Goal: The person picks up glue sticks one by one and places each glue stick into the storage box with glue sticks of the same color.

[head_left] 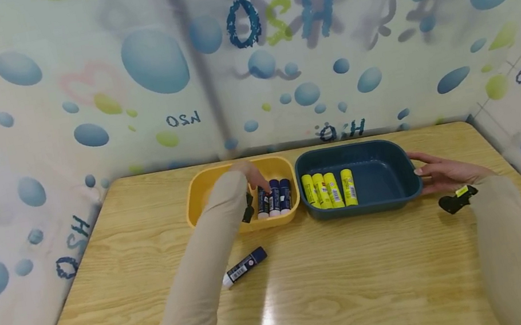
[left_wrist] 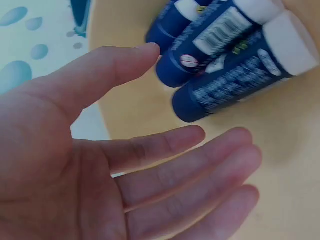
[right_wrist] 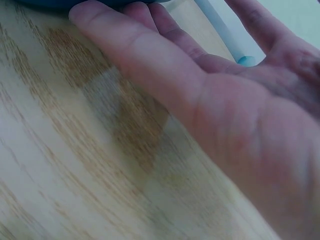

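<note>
My left hand point(head_left: 253, 175) reaches into the yellow bin point(head_left: 196, 200). Its fingers are extended in the left wrist view, with the thumb tip by the row of navy glue sticks point(left_wrist: 220, 90) and nothing held. Three navy glue sticks point(head_left: 274, 198) with pale ends lie side by side in that bin. At the right end of the dark blue bin point(head_left: 395, 201), my right hand point(head_left: 445, 172) rests its fingertips against the outer wall. Several yellow glue sticks point(head_left: 333, 190) lie along the left part of the blue bin.
Another navy glue stick point(head_left: 244, 267) with a white end lies on the wooden table point(head_left: 364, 278), in front of the yellow bin and beside my left sleeve. A white patterned curtain point(head_left: 258, 87) hangs behind the bins and along both sides.
</note>
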{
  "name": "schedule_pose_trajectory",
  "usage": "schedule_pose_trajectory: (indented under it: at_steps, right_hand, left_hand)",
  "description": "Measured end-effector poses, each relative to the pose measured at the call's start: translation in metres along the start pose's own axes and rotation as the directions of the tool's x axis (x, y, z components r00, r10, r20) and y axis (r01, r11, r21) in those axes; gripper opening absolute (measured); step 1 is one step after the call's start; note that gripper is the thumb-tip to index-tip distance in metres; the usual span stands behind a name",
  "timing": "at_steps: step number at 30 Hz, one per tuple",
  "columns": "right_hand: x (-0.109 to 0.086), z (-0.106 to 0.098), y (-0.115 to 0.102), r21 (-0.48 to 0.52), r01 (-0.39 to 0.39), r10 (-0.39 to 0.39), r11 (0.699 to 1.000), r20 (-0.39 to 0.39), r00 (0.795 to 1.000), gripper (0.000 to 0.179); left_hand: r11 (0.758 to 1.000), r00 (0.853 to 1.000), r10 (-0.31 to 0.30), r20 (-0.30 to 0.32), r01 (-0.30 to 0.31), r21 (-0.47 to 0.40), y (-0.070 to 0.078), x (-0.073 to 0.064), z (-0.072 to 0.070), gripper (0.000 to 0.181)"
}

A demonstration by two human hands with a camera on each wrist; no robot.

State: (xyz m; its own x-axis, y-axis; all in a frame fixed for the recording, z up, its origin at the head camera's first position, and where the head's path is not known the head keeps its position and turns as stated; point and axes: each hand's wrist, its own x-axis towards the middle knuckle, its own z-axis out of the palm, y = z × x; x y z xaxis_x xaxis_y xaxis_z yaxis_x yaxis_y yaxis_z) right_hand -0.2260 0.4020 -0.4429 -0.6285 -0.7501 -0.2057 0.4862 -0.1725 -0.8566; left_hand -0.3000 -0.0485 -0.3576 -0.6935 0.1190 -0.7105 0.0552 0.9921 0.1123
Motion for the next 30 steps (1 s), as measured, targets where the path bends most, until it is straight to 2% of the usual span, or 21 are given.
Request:
schedule_pose_trajectory:
  at_steps: [5,9,12,16,20,25,28,30]
  right_hand:
    - [0.001,0.000,0.001,-0.012,0.004,-0.003,1.000,0.019,1.000,0.055]
    - [0.002,-0.002,0.001,0.021,0.016,-0.018,1.000,0.088,0.996,0.055]
    - [0.002,-0.004,0.002,0.045,0.018,-0.024,0.999,0.128,0.991,0.056]
    - [0.002,-0.006,0.002,0.051,0.014,-0.022,0.999,0.144,0.989,0.058]
    - [0.002,-0.008,0.002,0.068,0.012,-0.023,0.998,0.161,0.987,0.059]
    - [0.003,-0.009,0.003,0.091,0.012,-0.028,0.996,0.170,0.985,0.058]
    - [0.004,-0.010,0.003,0.089,0.011,-0.025,0.996,0.165,0.986,0.057]
    - [0.004,-0.010,0.003,0.088,0.007,-0.021,0.996,0.163,0.986,0.057]
  left_hand:
    - [0.999,0.998,0.024,-0.051,-0.026,-0.037,-0.001,-0.003,-0.004,0.053]
    - [0.996,0.997,0.020,-0.069,-0.026,-0.082,0.001,-0.018,-0.006,0.050]
    - [0.996,0.996,0.035,-0.082,-0.041,-0.073,0.001,-0.031,-0.005,0.047]
    - [0.993,0.988,0.116,-0.103,-0.117,-0.006,-0.001,-0.045,0.001,0.043]
    - [0.981,0.972,0.190,-0.137,-0.184,0.056,-0.007,-0.057,0.011,0.027]
    - [0.964,0.942,0.262,-0.212,-0.242,0.113,-0.015,-0.068,0.023,0.033]
    - [0.951,0.919,0.306,-0.248,-0.285,0.119,-0.022,-0.077,0.028,0.025]
    - [0.944,0.909,0.327,-0.260,-0.305,0.122,-0.027,-0.085,0.030,0.026]
